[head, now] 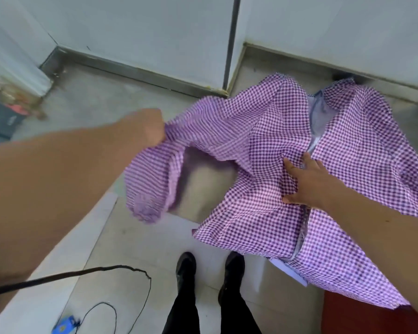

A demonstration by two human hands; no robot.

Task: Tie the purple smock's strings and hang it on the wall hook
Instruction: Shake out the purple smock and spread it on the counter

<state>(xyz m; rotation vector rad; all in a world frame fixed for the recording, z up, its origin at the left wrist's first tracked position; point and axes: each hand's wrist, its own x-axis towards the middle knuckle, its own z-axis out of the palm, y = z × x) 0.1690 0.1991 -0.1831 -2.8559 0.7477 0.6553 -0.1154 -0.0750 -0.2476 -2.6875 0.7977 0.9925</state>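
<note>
The purple-and-white gingham cotton smock hangs in the air over the grey floor, above the black shoes; the left hand has its grip bunched tight round one sleeve, while the right hand lies flat and spread on the cloth by the open slit. No strings or hook show, so with the sleeve blurred and the cloth rumpled, the ties may tangle or the hem drag on the floor. Its long axis runs from the collar near the white wall down toward the person, slightly rightward.
</note>
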